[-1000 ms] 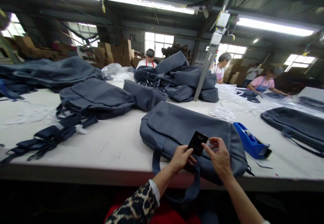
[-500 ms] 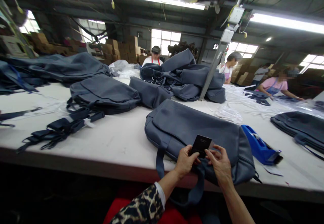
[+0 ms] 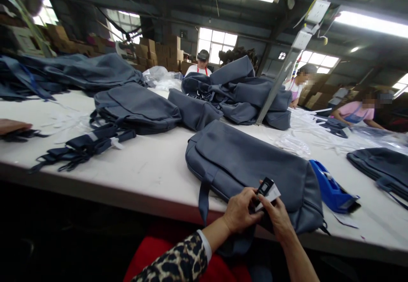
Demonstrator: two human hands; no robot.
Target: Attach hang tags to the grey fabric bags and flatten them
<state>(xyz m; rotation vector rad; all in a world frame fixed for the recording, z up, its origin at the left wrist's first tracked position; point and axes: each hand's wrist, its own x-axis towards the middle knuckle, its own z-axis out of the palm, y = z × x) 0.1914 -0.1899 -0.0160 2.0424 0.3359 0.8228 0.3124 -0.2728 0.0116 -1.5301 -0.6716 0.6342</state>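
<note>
A dark blue-grey bag (image 3: 251, 158) lies on the white table in front of me, its handle hanging over the table's front edge. Above its near side I hold small hang tags (image 3: 267, 190), one black with a pale square mark and one white. My left hand (image 3: 244, 207) is closed, pinching their left side. From the right, my right hand (image 3: 279, 216) has its thumb and fingers closed on the white tag. How the tags join the bag is hidden by my hands.
A blue tape dispenser (image 3: 333, 188) stands right of the bag. Bundled straps (image 3: 86, 146) and another bag (image 3: 137, 107) lie to the left. A metal post (image 3: 277, 80) rises beside a pile of bags (image 3: 236, 90). Several people are across the table.
The black tag has turned in my fingers and a white tag now shows beside it. My left hand has moved right, closer to my right hand. The view has shifted slightly.
</note>
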